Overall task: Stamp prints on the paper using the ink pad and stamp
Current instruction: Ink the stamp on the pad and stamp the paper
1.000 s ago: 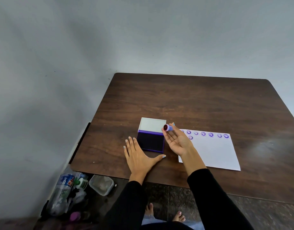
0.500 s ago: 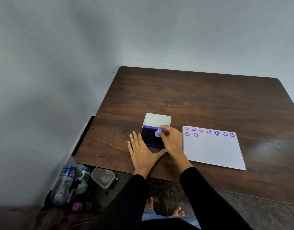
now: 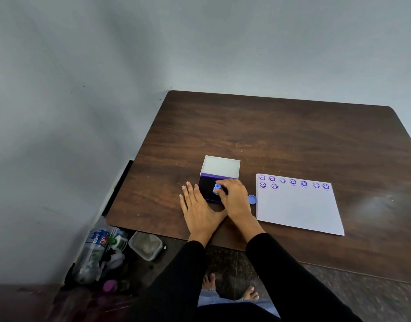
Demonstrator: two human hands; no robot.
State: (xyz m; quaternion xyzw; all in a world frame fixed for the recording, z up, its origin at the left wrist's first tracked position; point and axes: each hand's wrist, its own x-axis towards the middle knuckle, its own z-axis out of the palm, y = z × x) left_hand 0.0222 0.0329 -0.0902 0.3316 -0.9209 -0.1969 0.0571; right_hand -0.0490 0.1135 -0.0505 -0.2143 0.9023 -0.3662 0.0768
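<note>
A purple ink pad point(image 3: 207, 190) lies open near the table's front edge, its white lid point(image 3: 220, 167) folded back. My right hand point(image 3: 234, 199) holds a small blue stamp point(image 3: 217, 188) upright and presses it down on the dark pad. Flat on the table, my left hand point(image 3: 198, 208) rests against the pad's left side with fingers spread. To the right lies a white paper point(image 3: 297, 210) with several purple smiley prints along its top edge and two more below at the left. A small blue cap point(image 3: 252, 199) sits between pad and paper.
The dark wooden table point(image 3: 269, 135) stands in a corner against grey walls. On the floor at the left lie plastic bottles point(image 3: 93, 254), a clear container point(image 3: 145, 245) and other clutter. My bare feet show under the table edge.
My right hand turned over from palm-up with the stamp lifted, moved left and brought the stamp down onto the ink pad. My left hand stayed flat beside the pad.
</note>
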